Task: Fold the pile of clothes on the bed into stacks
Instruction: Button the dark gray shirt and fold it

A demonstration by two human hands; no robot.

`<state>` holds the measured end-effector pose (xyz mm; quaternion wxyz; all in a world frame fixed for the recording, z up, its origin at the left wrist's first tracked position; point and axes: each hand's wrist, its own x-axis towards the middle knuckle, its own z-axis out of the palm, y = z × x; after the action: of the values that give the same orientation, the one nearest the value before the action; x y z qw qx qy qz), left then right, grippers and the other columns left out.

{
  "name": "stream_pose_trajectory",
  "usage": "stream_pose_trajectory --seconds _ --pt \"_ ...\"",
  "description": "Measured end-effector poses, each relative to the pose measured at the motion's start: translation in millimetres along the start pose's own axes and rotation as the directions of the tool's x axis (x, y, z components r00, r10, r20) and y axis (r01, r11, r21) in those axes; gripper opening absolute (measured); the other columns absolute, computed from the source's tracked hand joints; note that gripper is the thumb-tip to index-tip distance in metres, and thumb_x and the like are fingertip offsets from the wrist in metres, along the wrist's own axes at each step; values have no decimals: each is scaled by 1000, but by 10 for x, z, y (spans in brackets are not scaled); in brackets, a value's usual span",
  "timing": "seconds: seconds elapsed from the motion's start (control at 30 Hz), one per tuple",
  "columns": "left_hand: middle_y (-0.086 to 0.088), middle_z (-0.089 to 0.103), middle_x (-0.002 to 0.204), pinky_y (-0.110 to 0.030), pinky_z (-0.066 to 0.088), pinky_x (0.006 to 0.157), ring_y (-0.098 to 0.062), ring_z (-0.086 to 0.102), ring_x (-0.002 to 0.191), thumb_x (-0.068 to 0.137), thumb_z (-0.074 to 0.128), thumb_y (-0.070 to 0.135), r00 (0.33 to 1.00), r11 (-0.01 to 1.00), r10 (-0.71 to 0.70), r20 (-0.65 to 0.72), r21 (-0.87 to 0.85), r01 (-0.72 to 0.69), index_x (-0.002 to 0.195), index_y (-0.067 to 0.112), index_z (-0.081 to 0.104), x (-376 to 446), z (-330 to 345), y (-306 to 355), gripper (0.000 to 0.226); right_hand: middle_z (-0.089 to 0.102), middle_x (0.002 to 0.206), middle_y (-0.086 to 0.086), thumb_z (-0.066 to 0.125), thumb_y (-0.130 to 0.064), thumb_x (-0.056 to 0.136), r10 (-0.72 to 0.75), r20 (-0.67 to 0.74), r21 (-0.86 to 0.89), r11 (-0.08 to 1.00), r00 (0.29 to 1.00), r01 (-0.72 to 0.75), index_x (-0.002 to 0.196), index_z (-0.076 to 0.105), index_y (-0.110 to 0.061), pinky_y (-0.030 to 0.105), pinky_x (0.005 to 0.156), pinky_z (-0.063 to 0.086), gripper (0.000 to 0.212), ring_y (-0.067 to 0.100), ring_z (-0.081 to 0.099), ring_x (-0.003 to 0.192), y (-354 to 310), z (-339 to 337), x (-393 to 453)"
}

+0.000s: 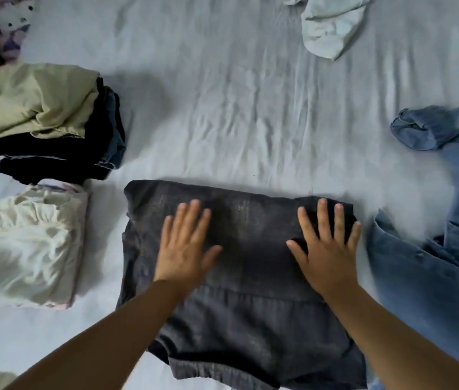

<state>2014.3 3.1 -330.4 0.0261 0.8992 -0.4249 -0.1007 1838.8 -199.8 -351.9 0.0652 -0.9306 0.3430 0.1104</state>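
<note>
A dark grey garment (pixel 251 280) lies folded on the bed in front of me. My left hand (pixel 186 246) presses flat on its left half, fingers straight and spread. On the right half my right hand (pixel 326 246) lies flat the same way, near the garment's right edge. A stack of folded clothes (pixel 42 122) with an olive piece on top and dark pieces below stands at the left. In front of that stack sits a folded cream garment (pixel 26 249).
Unfolded blue denim clothing (pixel 442 249) sprawls along the right side. A pale light-blue garment (pixel 332 26) lies crumpled at the far top. A purple patterned fabric (pixel 0 26) shows at the top left corner. The wrinkled light bed sheet (pixel 236 114) stretches between them.
</note>
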Motion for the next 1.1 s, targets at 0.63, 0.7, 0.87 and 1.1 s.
stream_pose_trajectory --seconds 0.63,0.7,0.87,1.1 --pt "-7 22 156 -56 11 110 -31 9 143 81 33 61 910 941 300 285 66 -331 151 27 5 749 203 965 83 37 143 28 13 -71 87 267 166 321 896 949 -308 143 29 -11 51 99 28 84 39 35 127 355 181 -741" --pt "-3 -6 157 -54 -2 115 -29 -11 144 91 37 48 827 875 444 344 33 -483 148 31 -6 817 243 1320 73 51 134 23 9 -71 87 317 273 337 853 908 -399 138 36 -11 48 87 44 83 37 49 114 342 117 -945" --pt "-2 -15 158 -50 -12 113 -28 -18 143 96 37 17 608 651 633 478 95 -753 149 26 -10 1035 188 2107 72 65 100 25 13 -75 84 358 418 376 768 835 -518 121 47 -6 47 57 53 85 41 65 72 292 53 -1237" --pt "-6 45 130 -58 -17 106 -31 27 132 93 44 18 568 469 605 558 327 -820 142 22 30 1246 30 2391 51 66 112 7 55 -50 84 503 494 286 676 709 -679 130 43 -19 34 88 44 57 24 62 105 194 67 -1401"
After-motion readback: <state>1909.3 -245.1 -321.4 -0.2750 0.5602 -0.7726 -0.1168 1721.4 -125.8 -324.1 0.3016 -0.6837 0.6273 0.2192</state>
